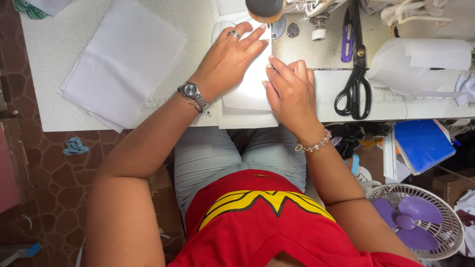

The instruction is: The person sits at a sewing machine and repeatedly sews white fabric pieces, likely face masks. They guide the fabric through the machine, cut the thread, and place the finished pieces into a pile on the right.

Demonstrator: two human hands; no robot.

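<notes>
Left hand [230, 57] lies flat, fingers spread, pressing the white fabric piece [247, 94]. Right hand [292, 91], just beside it, pinches the piece's edge with curled fingertips. Fabric lies near the sewing machine foot [319, 27]; stitching seemingly unstarted, seam hidden. Unsewn stack [121, 62] waits beyond the left hand.

My view cuts off the sewing machine [297, 12] at the top edge; my left hand [228, 59] hides part of the white fabric [247, 94].
</notes>
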